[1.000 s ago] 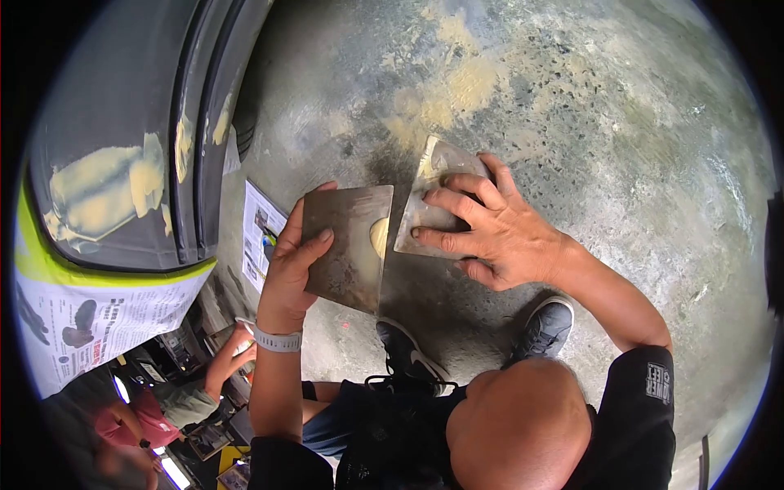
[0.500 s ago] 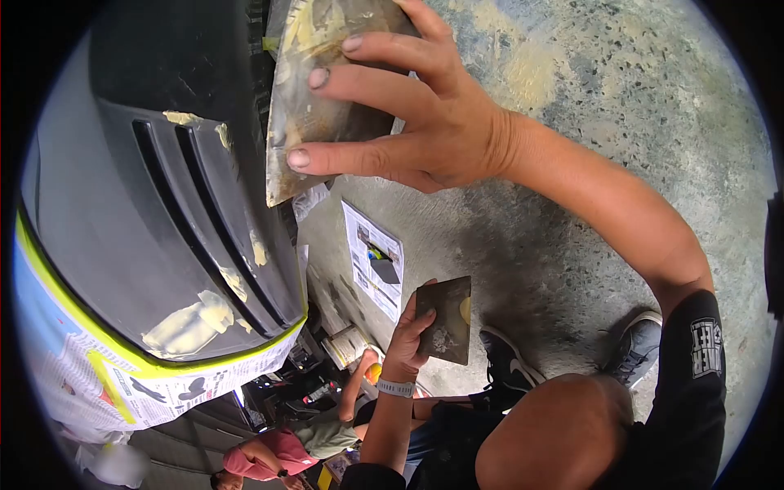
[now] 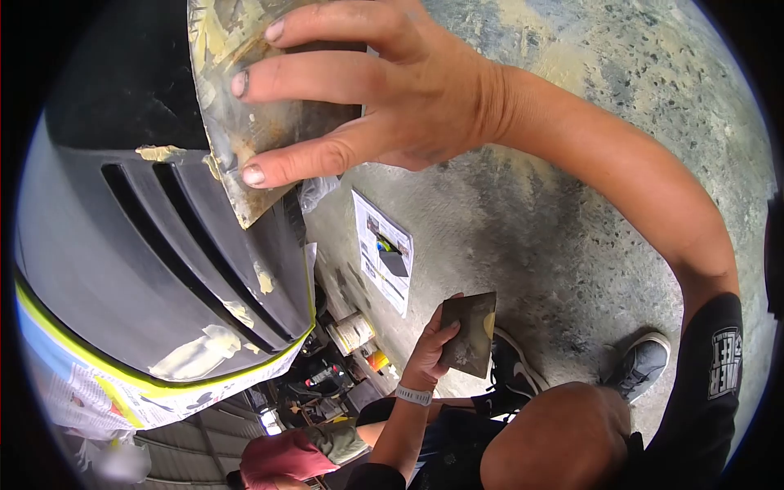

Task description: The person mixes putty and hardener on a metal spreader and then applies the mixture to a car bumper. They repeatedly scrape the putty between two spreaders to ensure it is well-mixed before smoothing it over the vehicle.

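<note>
My right hand (image 3: 384,86) is closed on a wide putty spreader (image 3: 245,122), smeared with cream filler, its fingers spread over the face and the thumb side tucked under. The spreader's edge overlaps the upper right border of a dark grey bumper panel (image 3: 90,220), beside its two long slots. Cream filler (image 3: 198,353) is smeared on the panel's lower part, with smaller patches along the slots. Lower down, my left hand (image 3: 430,347) grips a thin dark square plate (image 3: 469,335), thumb on top. A dab of filler (image 3: 489,324) sits at the plate's right edge.
Yellow-green tape (image 3: 61,343) and newspaper (image 3: 65,388) border the panel. On the concrete floor (image 3: 539,237) lies a newspaper sheet (image 3: 369,245) with a dark item (image 3: 394,262). A can (image 3: 353,333) stands near a person in a red shirt (image 3: 286,453). My shoes (image 3: 639,366) are below.
My right hand and the spreader have moved left, so the spreader now overlaps the panel's border. The left hand with the plate appears slightly lower and further right. The other person has shifted.
</note>
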The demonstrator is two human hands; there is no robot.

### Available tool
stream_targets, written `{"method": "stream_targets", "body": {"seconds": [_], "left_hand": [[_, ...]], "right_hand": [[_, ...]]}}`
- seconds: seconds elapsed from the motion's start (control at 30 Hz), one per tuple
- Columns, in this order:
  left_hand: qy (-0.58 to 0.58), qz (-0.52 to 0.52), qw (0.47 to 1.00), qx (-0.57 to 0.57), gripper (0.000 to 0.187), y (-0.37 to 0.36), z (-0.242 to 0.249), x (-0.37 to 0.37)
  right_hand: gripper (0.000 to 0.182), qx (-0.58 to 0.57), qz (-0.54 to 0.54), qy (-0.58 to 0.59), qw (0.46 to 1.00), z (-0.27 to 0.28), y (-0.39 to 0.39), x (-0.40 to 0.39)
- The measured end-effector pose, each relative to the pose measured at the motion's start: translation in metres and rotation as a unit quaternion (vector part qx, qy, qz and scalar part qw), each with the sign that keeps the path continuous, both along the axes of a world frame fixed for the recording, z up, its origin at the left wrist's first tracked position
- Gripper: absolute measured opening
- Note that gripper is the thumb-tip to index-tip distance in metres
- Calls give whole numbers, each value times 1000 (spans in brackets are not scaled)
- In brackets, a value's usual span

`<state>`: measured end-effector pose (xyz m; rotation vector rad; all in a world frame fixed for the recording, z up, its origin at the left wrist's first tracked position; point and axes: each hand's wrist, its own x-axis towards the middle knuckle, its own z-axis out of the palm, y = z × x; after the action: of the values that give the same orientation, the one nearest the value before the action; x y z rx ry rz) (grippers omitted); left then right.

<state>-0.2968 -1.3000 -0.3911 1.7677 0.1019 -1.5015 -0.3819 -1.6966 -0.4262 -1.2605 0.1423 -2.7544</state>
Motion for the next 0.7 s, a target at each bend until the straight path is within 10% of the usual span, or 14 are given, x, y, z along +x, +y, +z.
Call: {"method": "stream_targets", "body": {"seconds": [0.27,0.37,0.57,0.7], "left_hand": [[-8,-6,1000,21,64,0,-4,-2],[-1,-12,1000,21,64,2,-6,-2],[-5,-9,1000,27,63,5,-6,-1],[-12,-5,999,31,64,9,-7,0]], "right_hand": [[37,-22,-168,33,985,-2,-28,-11],[40,-5,36,20,999,-2,-2,-8],[47,-3,-161,103,982,-28,-24,-12],[47,3,-87,49,995,-25,-12,-14]]}}
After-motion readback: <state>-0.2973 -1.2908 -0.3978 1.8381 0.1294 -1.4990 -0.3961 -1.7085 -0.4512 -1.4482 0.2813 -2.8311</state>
